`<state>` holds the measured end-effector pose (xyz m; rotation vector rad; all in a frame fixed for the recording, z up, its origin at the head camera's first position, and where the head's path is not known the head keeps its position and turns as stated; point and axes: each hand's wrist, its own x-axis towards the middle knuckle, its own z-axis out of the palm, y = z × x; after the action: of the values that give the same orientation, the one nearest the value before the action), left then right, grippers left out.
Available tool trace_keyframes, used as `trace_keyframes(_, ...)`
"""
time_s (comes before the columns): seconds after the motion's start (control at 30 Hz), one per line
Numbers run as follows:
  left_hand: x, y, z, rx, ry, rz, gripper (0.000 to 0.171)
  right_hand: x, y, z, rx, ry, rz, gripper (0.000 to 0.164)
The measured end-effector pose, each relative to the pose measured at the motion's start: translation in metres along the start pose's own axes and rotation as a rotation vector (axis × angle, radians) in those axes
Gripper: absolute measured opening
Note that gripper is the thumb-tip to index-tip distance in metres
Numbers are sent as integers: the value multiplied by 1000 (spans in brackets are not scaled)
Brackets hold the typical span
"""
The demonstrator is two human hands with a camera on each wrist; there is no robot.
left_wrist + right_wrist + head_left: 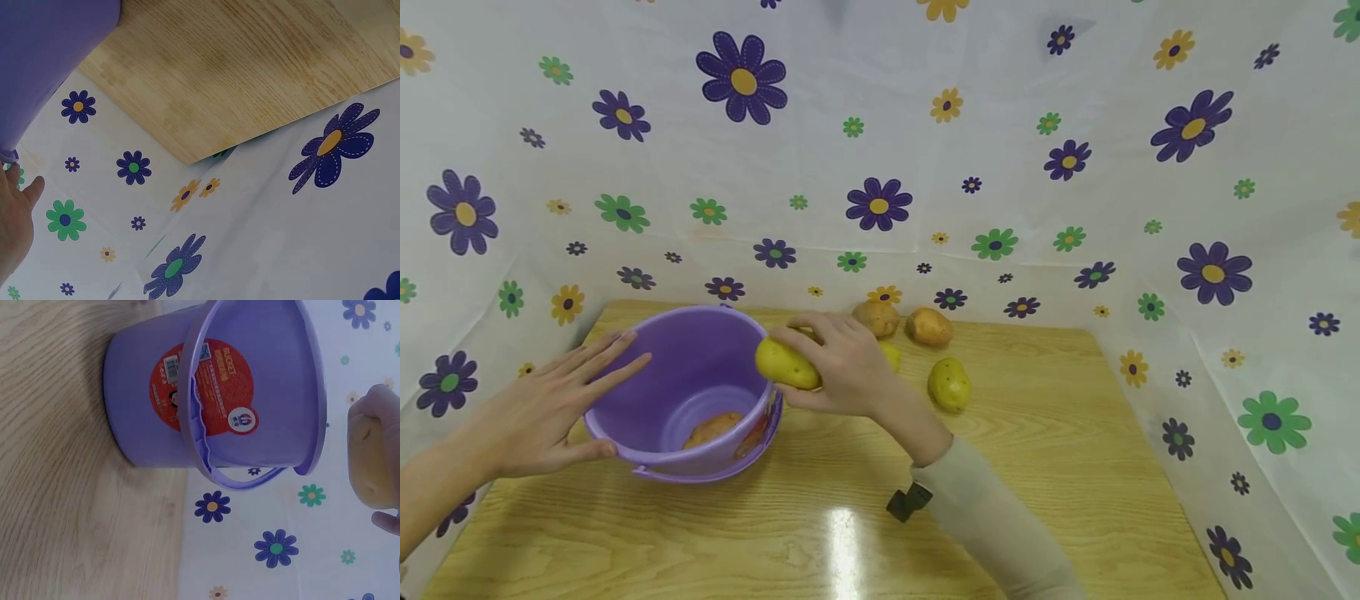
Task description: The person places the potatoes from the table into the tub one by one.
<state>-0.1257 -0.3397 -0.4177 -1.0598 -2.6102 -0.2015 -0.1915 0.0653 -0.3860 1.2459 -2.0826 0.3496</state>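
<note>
My right hand (846,367) grips a yellow potato (786,364) beside the right rim of a purple bucket (688,342). In the right wrist view, the potato (367,462) is clasped above the level of the bucket's mouth. With its fingers spread and straight, my left hand (542,417) lies against the bucket's left rim. A brown potato (711,429) rests on the bucket floor, partly hidden by the near wall. In the left wrist view, only part of the left hand (15,225) shows, close to the bucket's edge.
Two brownish potatoes, one partly hidden (876,317) and one farther right (929,327), lie at the table's back edge. Nearer sits a yellow potato (950,385); another yellow piece (891,356) is mostly behind my right hand. Flowered sheeting (880,150) surrounds the wooden table (1037,467).
</note>
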Motion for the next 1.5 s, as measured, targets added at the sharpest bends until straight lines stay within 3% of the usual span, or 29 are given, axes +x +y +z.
trace_keyframes(0.83, -3, -2, 1, 0, -22, -21, 105, 33, -25, 19, -28, -65, -91, 62)
trace_keyframes(1.5, -1, 0, 0, -1, -5, -16, 105, 48, -42, 36, -73, -219, -144, 61)
